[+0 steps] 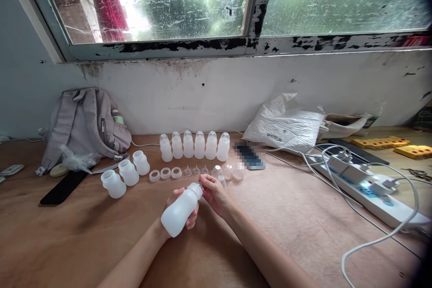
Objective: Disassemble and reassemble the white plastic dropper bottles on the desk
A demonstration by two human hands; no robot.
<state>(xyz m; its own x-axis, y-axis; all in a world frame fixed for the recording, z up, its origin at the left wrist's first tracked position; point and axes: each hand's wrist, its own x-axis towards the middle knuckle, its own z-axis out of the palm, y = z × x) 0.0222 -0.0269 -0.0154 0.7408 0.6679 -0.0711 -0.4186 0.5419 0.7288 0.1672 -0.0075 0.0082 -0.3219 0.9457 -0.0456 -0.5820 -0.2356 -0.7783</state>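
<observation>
My left hand (191, 221) is wrapped round a frosted white baby bottle (179, 212), tilted with its neck up and to the right. At its mouth, my right hand (214, 193) pinches what looks like the clear teat; the fingers partly hide it. Just beyond my hands lie three clear collar rings (165, 173), three clear teats (196, 170) and several clear caps (228, 172). Three uncapped bottles (128, 172) stand to the left. Behind the small parts, several capped bottles (199, 145) stand in a row.
A grey backpack (86, 121) leans on the wall at left, with a black flat case (64, 187) before it. A pixelated phone-like object (250, 157) and a silver plastic package (286, 123) lie right of the bottles. Looping white cables surround a power strip (367, 191) at far right.
</observation>
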